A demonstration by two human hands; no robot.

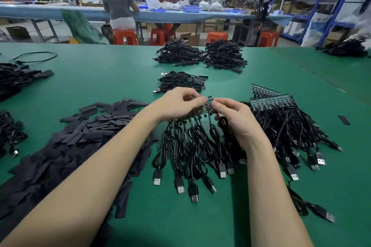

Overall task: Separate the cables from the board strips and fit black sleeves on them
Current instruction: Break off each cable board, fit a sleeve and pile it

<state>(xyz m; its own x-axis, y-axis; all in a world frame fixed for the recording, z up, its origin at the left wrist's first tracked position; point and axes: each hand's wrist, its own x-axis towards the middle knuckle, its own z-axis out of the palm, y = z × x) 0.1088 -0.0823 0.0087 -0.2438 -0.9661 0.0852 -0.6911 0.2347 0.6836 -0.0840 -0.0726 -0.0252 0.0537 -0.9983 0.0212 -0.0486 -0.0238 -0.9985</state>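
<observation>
Sleeves (66, 146) heaped at worktop (112, 78) near edge; both hands, left (176, 104) and right (236, 120), pinching strip (208, 103), cables (192, 146) dangling.

Two bare forearms, sleeveless to the frame edge, ringless hands (210, 110)

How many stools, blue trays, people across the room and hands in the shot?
Orange stools: 4
Blue trays: 2 clearly visible on the far table
People at the far table: 2
Hands: 2, left hand and right hand, both holding the board strip
Total: 10
</observation>
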